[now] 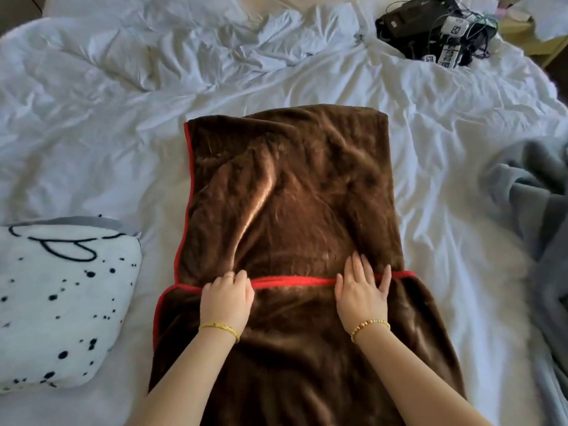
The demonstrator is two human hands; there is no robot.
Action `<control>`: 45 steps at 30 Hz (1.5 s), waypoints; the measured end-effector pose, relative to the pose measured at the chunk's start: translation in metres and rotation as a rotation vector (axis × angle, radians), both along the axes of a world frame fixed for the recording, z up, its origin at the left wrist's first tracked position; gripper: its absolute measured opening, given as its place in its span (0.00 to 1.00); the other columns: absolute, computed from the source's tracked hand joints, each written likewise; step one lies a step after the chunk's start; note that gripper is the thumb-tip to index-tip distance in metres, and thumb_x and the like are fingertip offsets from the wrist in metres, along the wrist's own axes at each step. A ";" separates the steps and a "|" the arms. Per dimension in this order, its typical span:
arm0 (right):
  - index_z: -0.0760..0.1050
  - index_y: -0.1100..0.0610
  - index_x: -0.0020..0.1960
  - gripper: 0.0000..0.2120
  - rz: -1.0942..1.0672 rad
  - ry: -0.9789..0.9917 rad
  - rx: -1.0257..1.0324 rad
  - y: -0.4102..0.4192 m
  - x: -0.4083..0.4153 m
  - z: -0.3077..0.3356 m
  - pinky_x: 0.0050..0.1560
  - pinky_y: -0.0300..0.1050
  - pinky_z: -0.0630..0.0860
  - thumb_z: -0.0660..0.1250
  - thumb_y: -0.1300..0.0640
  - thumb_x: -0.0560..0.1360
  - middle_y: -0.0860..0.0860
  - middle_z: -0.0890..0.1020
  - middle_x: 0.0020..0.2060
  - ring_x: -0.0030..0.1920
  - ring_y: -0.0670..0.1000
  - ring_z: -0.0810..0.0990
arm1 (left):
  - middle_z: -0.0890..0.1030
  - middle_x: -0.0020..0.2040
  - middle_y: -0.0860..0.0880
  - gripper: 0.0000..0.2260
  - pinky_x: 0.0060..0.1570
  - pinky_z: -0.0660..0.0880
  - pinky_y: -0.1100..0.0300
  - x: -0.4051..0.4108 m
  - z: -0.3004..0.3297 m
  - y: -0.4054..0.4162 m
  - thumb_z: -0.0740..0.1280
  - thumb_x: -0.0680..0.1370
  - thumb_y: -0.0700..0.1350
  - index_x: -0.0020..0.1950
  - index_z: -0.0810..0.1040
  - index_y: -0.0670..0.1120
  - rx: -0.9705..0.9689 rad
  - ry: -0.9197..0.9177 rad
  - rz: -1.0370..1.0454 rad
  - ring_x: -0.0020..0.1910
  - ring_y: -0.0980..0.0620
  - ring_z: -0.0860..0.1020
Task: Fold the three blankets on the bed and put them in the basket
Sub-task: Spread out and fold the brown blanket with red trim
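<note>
A brown blanket point(289, 192) with a red trim lies lengthwise down the middle of the bed, its near part folded up so a red edge runs across it. My left hand point(226, 298) rests on that red edge with its fingers curled over it. My right hand point(362, 290) lies flat with straight fingers across the same edge further right. A white blanket point(61, 299) with black dots and lines sits folded at the left. A grey blanket point(534, 216) lies crumpled at the right edge. No basket is in view.
The bed's white sheet point(123, 118) is rumpled, with a bunched white duvet point(215, 35) at the far side. A black device with cables and tags point(436, 29) lies at the far right corner.
</note>
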State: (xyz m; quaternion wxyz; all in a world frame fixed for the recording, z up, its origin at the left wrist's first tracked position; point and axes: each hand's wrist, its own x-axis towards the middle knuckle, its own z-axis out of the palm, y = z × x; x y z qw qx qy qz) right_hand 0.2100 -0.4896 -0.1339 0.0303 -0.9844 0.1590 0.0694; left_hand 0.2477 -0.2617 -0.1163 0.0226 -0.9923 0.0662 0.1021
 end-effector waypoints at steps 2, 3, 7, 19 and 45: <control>0.75 0.61 0.62 0.18 -0.004 -0.183 0.018 0.005 0.014 0.011 0.70 0.67 0.54 0.64 0.56 0.75 0.57 0.77 0.60 0.64 0.57 0.72 | 0.81 0.54 0.49 0.15 0.50 0.71 0.56 0.017 0.005 -0.001 0.51 0.81 0.49 0.57 0.76 0.48 -0.073 -0.082 -0.009 0.52 0.49 0.78; 0.76 0.61 0.60 0.18 0.025 -0.278 0.014 0.008 0.024 0.016 0.67 0.69 0.60 0.68 0.58 0.71 0.58 0.79 0.57 0.61 0.59 0.76 | 0.81 0.55 0.48 0.13 0.53 0.72 0.55 0.027 0.007 -0.002 0.55 0.81 0.48 0.59 0.76 0.48 -0.105 -0.133 -0.029 0.54 0.48 0.78; 0.70 0.55 0.68 0.25 0.387 -0.394 0.014 0.024 0.067 0.026 0.67 0.61 0.63 0.66 0.54 0.72 0.55 0.73 0.67 0.68 0.57 0.70 | 0.74 0.67 0.42 0.21 0.64 0.67 0.43 0.065 0.010 -0.023 0.66 0.76 0.47 0.68 0.71 0.45 -0.208 -0.305 -0.197 0.67 0.43 0.71; 0.75 0.64 0.60 0.20 0.193 -0.461 0.023 -0.010 0.178 0.021 0.64 0.63 0.67 0.70 0.65 0.68 0.60 0.78 0.56 0.58 0.62 0.76 | 0.77 0.60 0.42 0.17 0.52 0.74 0.51 0.189 0.016 -0.031 0.61 0.78 0.40 0.67 0.70 0.43 -0.105 -0.295 -0.164 0.56 0.42 0.76; 0.65 0.60 0.67 0.19 0.126 0.244 -0.217 -0.054 0.377 0.020 0.72 0.60 0.39 0.55 0.54 0.78 0.59 0.73 0.63 0.69 0.59 0.63 | 0.66 0.70 0.40 0.43 0.73 0.45 0.43 0.357 -0.019 -0.048 0.69 0.73 0.57 0.76 0.46 0.43 0.178 -0.009 0.047 0.70 0.42 0.62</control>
